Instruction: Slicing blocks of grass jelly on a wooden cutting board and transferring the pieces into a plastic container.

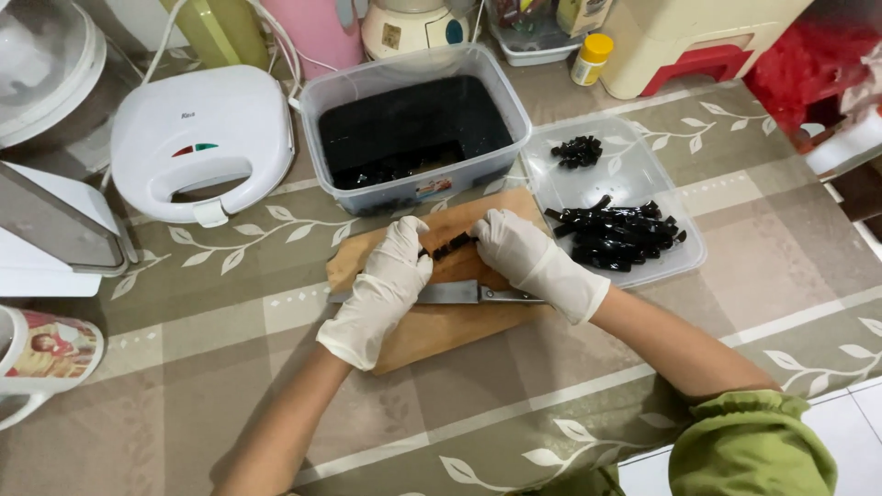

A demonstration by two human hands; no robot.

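Both my hands wear white gloves and meet over a wooden cutting board (441,331). My left hand (386,280) and my right hand (519,253) pinch the two ends of a row of black jelly pieces (450,245) on the board. A knife (459,294) lies flat across the board under my wrists, held by neither hand. Behind the board stands a clear plastic tub (413,69) with a black jelly slab (404,119) in it. To the right lies a clear lid (643,161) holding several cut black jelly strips (616,234).
A white sandwich maker (202,138) sits at the back left, with white appliances (46,230) beside it. A small yellow-capped bottle (590,57), a blender base (409,28) and a red stool (707,60) line the back. A patterned cloth (230,386) covers the floor.
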